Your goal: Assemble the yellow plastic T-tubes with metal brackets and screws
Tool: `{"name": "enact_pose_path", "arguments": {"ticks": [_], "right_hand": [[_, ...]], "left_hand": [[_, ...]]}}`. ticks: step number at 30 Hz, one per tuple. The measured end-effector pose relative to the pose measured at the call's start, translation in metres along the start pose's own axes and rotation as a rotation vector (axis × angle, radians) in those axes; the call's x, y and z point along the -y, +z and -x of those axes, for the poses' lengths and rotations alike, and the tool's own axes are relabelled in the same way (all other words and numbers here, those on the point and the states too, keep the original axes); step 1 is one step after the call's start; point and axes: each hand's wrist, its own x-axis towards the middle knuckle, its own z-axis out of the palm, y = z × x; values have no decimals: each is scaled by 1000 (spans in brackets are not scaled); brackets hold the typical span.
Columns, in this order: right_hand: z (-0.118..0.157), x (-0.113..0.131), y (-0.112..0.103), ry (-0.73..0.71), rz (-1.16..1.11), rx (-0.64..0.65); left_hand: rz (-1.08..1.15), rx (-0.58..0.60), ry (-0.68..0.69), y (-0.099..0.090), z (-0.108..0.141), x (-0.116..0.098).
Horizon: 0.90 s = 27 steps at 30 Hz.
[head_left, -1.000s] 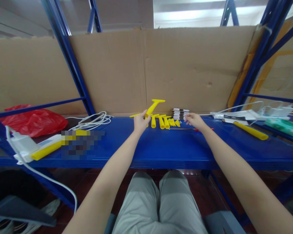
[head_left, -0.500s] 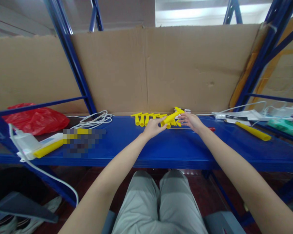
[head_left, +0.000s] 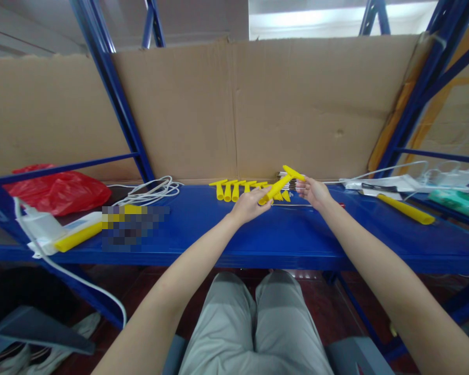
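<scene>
A yellow T-shaped plastic piece, with a tube-like handle [head_left: 278,188], is held tilted above the blue shelf. My left hand [head_left: 251,204] is closed around its lower end. At the upper right, my right hand [head_left: 313,191] pinches the tip of its crossbar. To the left, a row of similar yellow T-shaped pieces [head_left: 227,191] lies near the cardboard. Small yellow pointed pieces [head_left: 285,196] rest behind the held one, close to a bundle of thin metallic-looking items [head_left: 297,184]. A thin rod with a red end [head_left: 342,205] lies partly hidden by my right hand.
Cardboard [head_left: 234,109] backs the blue shelf [head_left: 203,234] between blue posts. Left are a red plastic bag [head_left: 62,192], coiled white cable [head_left: 156,191] and a yellow tube [head_left: 80,236]. Right, another yellow tube [head_left: 406,209] lies beside white packaging. Someone's shoes [head_left: 84,325] show at lower left.
The T-shaped piece has risen slightly and its crossbar has turned toward my right hand. My right hand has shifted right and now grips the crossbar's tip.
</scene>
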Motion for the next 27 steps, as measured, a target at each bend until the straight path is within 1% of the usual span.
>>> {"name": "enact_pose_path", "arguments": {"ticks": [5, 9, 15, 20, 24, 27], "right_hand": [[-9, -4, -6, -21, 66, 18], [-8, -6, -3, -30, 84, 58], [4, -8, 9, 70, 131, 98], [14, -14, 20, 119, 201, 204], [20, -19, 28, 178, 238, 291], [24, -22, 33, 203, 250, 341]], "left_hand": [[126, -27, -23, -6, 1, -5], [203, -17, -57, -9, 0, -4], [207, 20, -235, -10, -4, 7], [257, 30, -368, -8, -7, 19], [271, 63, -385, -7, -7, 23], [258, 54, -409, -5, -7, 24]]}}
